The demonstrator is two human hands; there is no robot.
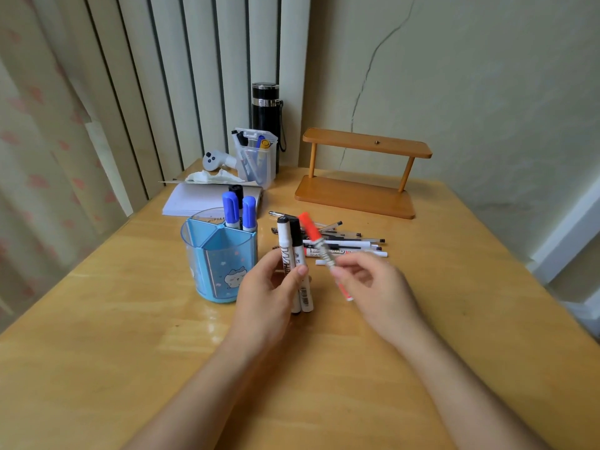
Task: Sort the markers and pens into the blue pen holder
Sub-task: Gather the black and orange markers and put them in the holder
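The blue pen holder (218, 254) stands left of centre on the wooden table, with two blue-capped markers (231, 209) and a black-capped one upright in its back compartment. My left hand (269, 287) grips two black-capped white markers (292, 245) upright, just right of the holder. My right hand (373, 284) pinches a red-capped marker (313, 233) by its lower barrel, tilted left toward the black ones. Behind my hands lies a pile of pens and markers (347, 243) flat on the table.
A wooden two-tier stand (360, 177) sits at the back right. A clear pen container (256, 157), a black flask (267, 112), a grey controller (216, 160), crumpled tissue and a notepad (207, 198) crowd the back left. Curtains hang to the left.
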